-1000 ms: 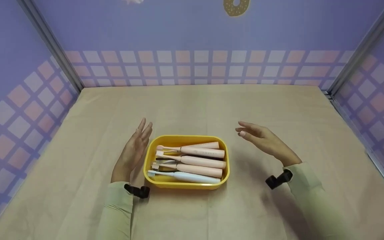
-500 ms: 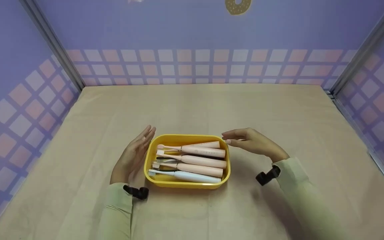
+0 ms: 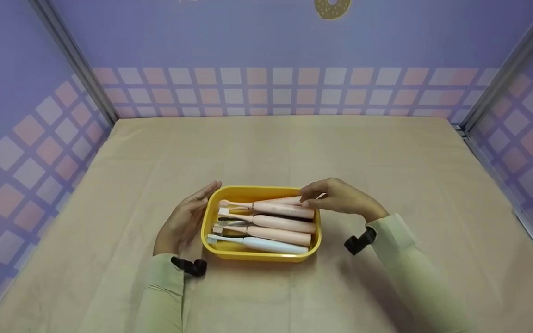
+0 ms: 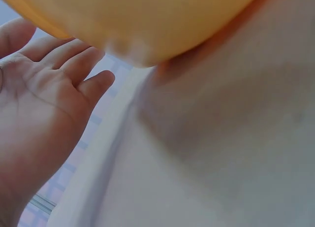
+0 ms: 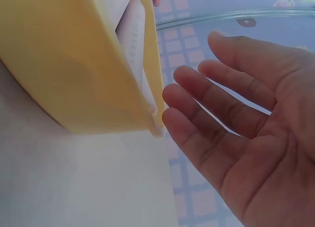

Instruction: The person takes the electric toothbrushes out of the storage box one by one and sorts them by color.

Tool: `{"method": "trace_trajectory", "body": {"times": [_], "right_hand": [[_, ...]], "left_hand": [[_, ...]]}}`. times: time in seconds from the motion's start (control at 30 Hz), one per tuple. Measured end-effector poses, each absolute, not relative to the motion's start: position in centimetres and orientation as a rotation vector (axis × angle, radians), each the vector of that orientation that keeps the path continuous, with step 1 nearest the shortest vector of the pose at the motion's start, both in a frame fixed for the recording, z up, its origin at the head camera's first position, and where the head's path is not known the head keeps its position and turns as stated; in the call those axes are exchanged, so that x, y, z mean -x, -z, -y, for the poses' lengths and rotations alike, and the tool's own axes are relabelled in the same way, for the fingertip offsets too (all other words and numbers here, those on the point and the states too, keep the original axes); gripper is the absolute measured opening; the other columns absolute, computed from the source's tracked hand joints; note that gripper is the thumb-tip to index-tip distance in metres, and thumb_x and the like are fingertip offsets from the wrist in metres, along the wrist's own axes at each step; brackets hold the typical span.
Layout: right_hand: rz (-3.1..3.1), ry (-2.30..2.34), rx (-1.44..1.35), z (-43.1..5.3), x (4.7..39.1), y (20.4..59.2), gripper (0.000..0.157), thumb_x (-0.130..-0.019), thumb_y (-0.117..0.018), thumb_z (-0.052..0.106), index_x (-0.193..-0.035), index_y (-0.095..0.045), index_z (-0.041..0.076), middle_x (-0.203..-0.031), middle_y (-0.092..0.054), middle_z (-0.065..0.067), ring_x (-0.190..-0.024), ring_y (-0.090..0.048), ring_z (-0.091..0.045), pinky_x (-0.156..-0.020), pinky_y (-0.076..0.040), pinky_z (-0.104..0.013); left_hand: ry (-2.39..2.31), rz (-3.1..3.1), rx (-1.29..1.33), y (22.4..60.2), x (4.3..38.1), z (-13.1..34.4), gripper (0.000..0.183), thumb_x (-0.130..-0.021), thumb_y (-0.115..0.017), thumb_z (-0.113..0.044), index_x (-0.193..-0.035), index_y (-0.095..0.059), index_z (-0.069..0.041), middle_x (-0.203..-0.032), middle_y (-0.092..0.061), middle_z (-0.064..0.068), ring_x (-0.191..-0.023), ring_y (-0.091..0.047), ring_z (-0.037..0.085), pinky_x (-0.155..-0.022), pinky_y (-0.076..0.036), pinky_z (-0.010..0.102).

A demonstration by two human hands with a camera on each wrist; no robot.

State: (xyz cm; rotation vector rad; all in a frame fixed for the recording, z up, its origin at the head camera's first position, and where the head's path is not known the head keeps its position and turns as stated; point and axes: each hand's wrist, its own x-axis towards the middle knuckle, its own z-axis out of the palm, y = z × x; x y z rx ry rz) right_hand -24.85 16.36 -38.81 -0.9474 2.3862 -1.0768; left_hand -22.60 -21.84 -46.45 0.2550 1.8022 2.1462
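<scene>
two hands, relaxed, grasping nothing, at yellow tub, beige cloth, purple checkered walls

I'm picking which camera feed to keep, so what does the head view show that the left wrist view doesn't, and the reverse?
Only the head view: the toothbrushes lying in the yellow container, the right hand at the container's right end, and a donut picture on the back wall.

Only the left wrist view: the creases across the palm of the left hand, with a close look from low down at the container's outer side.

Both: the left hand, the container, the cloth and some checkered wall.
</scene>
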Motion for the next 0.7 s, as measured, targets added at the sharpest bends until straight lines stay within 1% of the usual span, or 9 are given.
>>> {"method": "trace_trajectory", "body": {"times": [0.1, 0.3, 0.37, 0.53, 0.7], "right_hand": [[-2.371, 1.037, 0.987, -15.8, 24.8, 38.7, 0.032, -0.093, -0.062, 0.015, -0.122, -0.066, 0.004, -0.111, -0.07, -0.01, -0.104, -0.065, -0.023, -0.095, -0.053, -0.038], [-2.368, 0.944, 1.043, -14.5, 24.5, 38.5, 0.031, -0.092, -0.063, 0.015, -0.12, -0.067, 0.004, -0.106, -0.072, -0.007, -0.097, -0.065, -0.018, -0.086, -0.055, -0.032], [-2.368, 0.917, 1.06, -14.1, 24.5, 38.5, 0.03, -0.092, -0.064, 0.014, -0.12, -0.068, 0.003, -0.103, -0.072, -0.006, -0.095, -0.066, -0.017, -0.083, -0.055, -0.03], [-2.365, 0.877, 1.098, -13.3, 24.4, 38.4, 0.03, -0.091, -0.064, 0.014, -0.119, -0.068, 0.004, -0.1, -0.073, -0.005, -0.092, -0.067, -0.016, -0.081, -0.055, -0.029], [-2.413, 0.87, 1.11, -12.9, 24.5, 38.3, 0.029, -0.092, -0.063, 0.014, -0.118, -0.069, 0.003, -0.102, -0.073, -0.008, -0.092, -0.067, -0.019, -0.08, -0.056, -0.032]], "left_hand": [[-2.131, -1.768, -0.26, 46.4, 22.6, 21.8, 0.05, -0.103, -0.033, -0.012, -0.152, -0.029, -0.012, -0.16, -0.023, 0.002, -0.147, -0.022, 0.016, -0.116, -0.027, 0.027], [-2.114, -1.743, -0.268, 46.5, 22.6, 21.8, 0.052, -0.101, -0.034, -0.008, -0.152, -0.03, -0.013, -0.16, -0.024, 0.003, -0.146, -0.025, 0.019, -0.109, -0.036, 0.022], [-2.107, -1.743, -0.289, 46.5, 22.6, 21.8, 0.053, -0.101, -0.035, -0.007, -0.153, -0.028, -0.012, -0.16, -0.023, 0.005, -0.146, -0.025, 0.022, -0.108, -0.038, 0.022], [-2.105, -1.725, -0.348, 46.5, 22.7, 21.7, 0.054, -0.101, -0.037, -0.006, -0.153, -0.025, -0.008, -0.16, -0.019, 0.01, -0.145, -0.026, 0.027, -0.107, -0.041, 0.024], [-2.109, -1.735, -0.304, 46.4, 22.7, 21.6, 0.054, -0.1, -0.038, -0.005, -0.152, -0.028, -0.009, -0.158, -0.025, 0.011, -0.142, -0.032, 0.024, -0.106, -0.042, 0.024]]}}
